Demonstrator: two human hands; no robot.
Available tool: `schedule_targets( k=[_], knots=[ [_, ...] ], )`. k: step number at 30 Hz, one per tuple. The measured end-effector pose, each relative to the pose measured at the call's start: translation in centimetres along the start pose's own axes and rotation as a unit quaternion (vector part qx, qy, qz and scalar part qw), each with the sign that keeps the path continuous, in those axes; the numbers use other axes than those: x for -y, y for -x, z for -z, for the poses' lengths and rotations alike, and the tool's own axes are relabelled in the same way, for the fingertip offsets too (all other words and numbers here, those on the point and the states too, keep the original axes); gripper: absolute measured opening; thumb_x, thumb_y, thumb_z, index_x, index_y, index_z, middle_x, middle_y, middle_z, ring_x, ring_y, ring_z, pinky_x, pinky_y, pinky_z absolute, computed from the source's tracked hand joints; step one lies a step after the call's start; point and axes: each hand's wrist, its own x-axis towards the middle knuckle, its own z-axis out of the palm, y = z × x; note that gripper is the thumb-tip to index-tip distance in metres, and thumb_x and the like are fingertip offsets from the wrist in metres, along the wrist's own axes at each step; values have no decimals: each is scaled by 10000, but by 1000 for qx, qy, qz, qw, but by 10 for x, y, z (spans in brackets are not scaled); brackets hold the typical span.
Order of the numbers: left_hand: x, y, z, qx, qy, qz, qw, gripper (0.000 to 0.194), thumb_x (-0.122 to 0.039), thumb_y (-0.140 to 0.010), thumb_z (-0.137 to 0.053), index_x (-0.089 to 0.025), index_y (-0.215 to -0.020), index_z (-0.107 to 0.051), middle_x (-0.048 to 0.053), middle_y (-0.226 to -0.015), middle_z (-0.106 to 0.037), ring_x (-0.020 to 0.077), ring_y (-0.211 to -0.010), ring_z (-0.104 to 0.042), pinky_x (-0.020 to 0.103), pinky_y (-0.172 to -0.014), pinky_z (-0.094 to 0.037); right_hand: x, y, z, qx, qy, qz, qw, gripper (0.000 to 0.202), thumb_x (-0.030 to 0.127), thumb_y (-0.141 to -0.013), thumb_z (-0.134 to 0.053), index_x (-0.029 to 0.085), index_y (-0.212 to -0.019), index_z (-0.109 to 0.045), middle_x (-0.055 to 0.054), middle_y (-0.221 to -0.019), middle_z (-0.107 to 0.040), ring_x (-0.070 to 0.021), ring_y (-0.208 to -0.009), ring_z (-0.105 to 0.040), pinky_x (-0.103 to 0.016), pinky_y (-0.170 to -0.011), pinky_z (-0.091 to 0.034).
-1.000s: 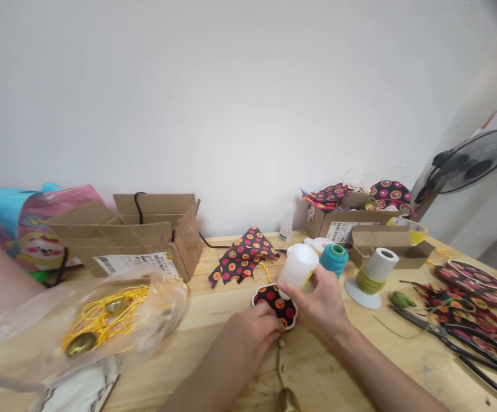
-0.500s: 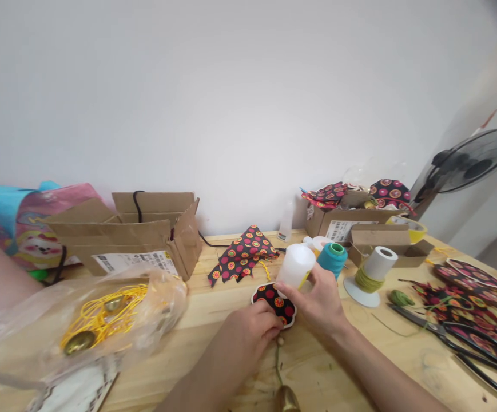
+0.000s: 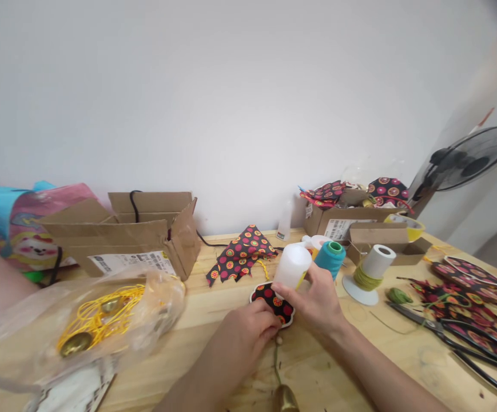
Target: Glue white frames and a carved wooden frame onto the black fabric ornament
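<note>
In my right hand (image 3: 317,294) is a white plastic squeeze bottle (image 3: 293,266), tipped bottom-up with its hidden nozzle end low over a scalloped, pale-edged piece covered in dark dotted fabric (image 3: 269,293). My left hand (image 3: 250,332) is closed on the near edge of that piece against the table; its fingertips are partly hidden. From the piece a green cord (image 3: 276,366) with a small bead runs toward me to a brass bell (image 3: 286,399). Behind it lies a folded cloth of the same pattern (image 3: 246,254).
Right of the hands stand a teal thread cone (image 3: 329,258) and a green cord spool (image 3: 367,278). Black scissors (image 3: 454,332) lie by fabric pieces at the right. At left are a cardboard box (image 3: 122,234) and a plastic bag (image 3: 158,303) with yellow cords and brass bells.
The whole view has shifted very slightly. Both hands, the bottle and the fabric-covered piece keep the same position relative to one another.
</note>
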Motion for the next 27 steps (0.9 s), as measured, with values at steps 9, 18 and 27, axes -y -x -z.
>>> schedule_targets(
  k=[9,18,27],
  knots=[
    [2,-1,-1,-11,6,-3,1000,212,-170,-830,-453,-225,-847,-657,5,-895,-647,132,-820,-589,228,-724,-435,-2,-1,0,-2,-20,-14,1000,258,390,-645,-665,185,-743,-541,5,-636,-610,-154,-554,-555,-246,-498,-448],
    [-1,-9,-2,-86,9,50,995,158,-146,-782,-508,-225,-788,-644,-9,-833,-665,143,-801,-586,251,-723,-430,-1,-3,3,-90,-91,-62,990,312,378,-636,-674,164,-834,-564,-85,-793,-670,-221,-697,-625,-327,-621,-503],
    [6,-26,-9,-112,-90,64,988,196,-187,-798,-476,-253,-877,-643,7,-871,-678,178,-836,-581,299,-744,-423,4,-4,6,-114,-82,-24,990,334,395,-639,-668,170,-870,-581,-73,-793,-669,-218,-704,-619,-325,-652,-495]
  ],
)
